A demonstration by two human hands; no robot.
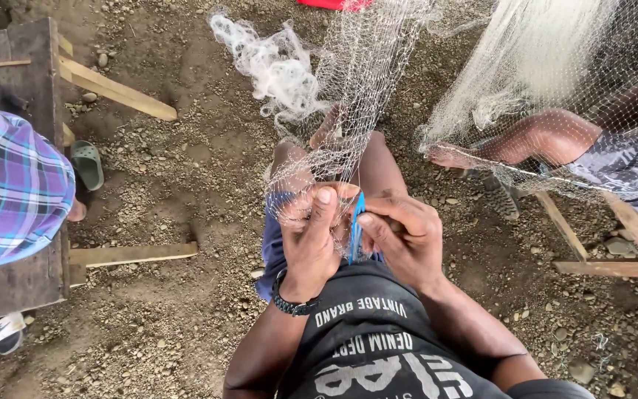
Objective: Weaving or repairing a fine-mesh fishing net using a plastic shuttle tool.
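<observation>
In the middle of the frame the left hand [310, 238] grips the white net [348, 96]; the right hand [402, 235] pinches a blue tool [356, 225]; the net hangs over the knees toward the top.

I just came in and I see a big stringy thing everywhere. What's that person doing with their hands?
A person sits on gravelly ground with a white fishing net draped over their knees. The left hand pinches a bit of the mesh, and the right hand holds a thin blue tool against it. The net stretches away from them, bunched in a pile farther off. Another person's leg lies under more net on the right, and someone in a purple plaid shirt sits on a wooden bench on the left.
</observation>
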